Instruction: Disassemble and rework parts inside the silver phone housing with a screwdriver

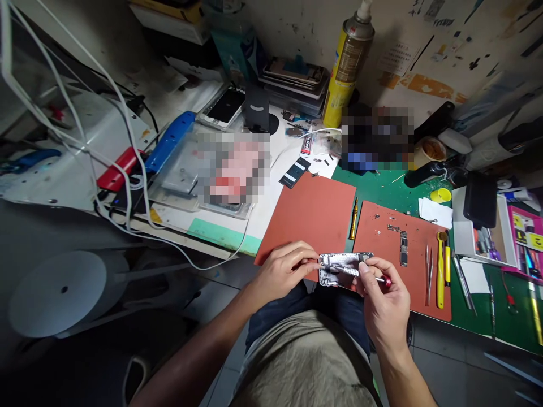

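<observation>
An opened phone housing (344,261), silvery inside, is held over the front edge of the bench. The fingers of my left hand (285,270) are closed at its left end. My right hand (385,297) grips a slim silver screwdriver (350,271) with a red end cap, its shaft lying across the housing and its tip towards the left end near my left fingertips. Some right fingers also seem to support the housing from below. On the right reddish mat (418,285) lie a phone logic board (404,249) and several tiny parts.
A gold screwdriver (353,219) lies between the mats. Tweezers (429,276) and a yellow brush (441,271) rest at right, beside a white box (460,232) of tools. A yellow spray can (341,70) stands behind. White cables (127,164) hang at left.
</observation>
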A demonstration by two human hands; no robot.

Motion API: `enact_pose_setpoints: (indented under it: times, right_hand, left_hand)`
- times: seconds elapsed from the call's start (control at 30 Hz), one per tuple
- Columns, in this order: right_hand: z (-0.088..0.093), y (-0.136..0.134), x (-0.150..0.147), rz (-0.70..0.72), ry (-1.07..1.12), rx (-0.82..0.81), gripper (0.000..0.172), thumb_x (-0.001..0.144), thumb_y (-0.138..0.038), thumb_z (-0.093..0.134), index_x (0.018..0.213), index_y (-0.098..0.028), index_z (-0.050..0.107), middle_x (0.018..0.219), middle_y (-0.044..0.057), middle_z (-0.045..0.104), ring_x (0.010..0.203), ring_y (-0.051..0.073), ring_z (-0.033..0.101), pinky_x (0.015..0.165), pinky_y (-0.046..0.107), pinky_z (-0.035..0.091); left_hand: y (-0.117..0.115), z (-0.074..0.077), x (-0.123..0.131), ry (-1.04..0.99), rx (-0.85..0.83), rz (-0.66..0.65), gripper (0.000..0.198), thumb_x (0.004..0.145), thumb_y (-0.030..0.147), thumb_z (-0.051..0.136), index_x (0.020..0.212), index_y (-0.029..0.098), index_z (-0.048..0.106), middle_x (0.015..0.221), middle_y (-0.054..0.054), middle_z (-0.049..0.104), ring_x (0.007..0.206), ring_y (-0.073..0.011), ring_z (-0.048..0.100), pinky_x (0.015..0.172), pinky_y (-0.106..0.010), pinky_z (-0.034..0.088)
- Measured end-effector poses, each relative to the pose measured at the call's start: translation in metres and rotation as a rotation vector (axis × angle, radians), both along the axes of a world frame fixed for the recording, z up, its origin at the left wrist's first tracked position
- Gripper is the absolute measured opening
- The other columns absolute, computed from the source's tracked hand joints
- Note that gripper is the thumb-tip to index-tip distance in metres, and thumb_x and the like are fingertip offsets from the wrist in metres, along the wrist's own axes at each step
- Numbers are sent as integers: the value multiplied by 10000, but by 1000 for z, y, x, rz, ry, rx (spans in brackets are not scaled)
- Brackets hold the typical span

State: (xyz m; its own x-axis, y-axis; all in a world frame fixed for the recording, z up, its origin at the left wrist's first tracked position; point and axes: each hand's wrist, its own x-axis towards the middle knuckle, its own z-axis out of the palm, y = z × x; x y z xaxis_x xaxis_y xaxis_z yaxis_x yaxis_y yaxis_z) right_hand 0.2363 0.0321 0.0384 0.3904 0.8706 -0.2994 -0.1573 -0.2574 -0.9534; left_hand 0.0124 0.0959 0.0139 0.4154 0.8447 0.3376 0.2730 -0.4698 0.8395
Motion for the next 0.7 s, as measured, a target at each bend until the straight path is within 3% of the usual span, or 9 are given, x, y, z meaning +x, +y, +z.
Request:
enact_pose_setpoints:
  times: [0.47,0.7]
  right_hand:
    - [-3,0,-2,20,-43,5,328,893,-450,879,1071,-229,716,712,-55,588,636,119,600,635,249,561]
    - [7,2,-4,34,-143,46,309,899,-446,863,1046,-217,715,706,-38,636,637,130,613,626,255,551]
  left_hand:
    - [2,-3,0,12,55,-17,83,1078,164,651,1015,181,703,937,-42,754,855,-160,710,767,-269,548]
    - [1,-4,0,27,62,-22,104,1089,171,628,1028,188,711,947,-45,761,864,-164,716,779,-277,563]
